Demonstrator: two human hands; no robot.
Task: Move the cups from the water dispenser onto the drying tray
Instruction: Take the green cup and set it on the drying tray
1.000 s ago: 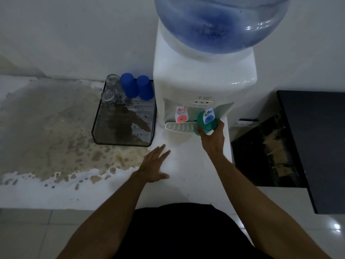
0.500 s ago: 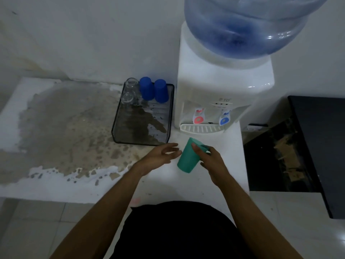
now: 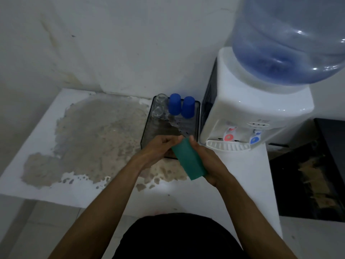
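Green cup (image 3: 188,159) tilted on its side, in the air over the near edge of the drying tray (image 3: 147,131). Right hand (image 3: 209,163) wrapped around it, left hand (image 3: 160,146) pinching its upper end. 2 blue cups (image 3: 181,107) and 2 clear glasses (image 3: 158,105) upside down at tray's far end. Water dispenser (image 3: 248,109) just right of tray.

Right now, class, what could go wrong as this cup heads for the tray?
1. The green cup is tilted between the left hand and right hand; a loose handover could drop it.
2. Two clear glasses and two blue cups crowd the drying tray's far end; setting it there might knock them.
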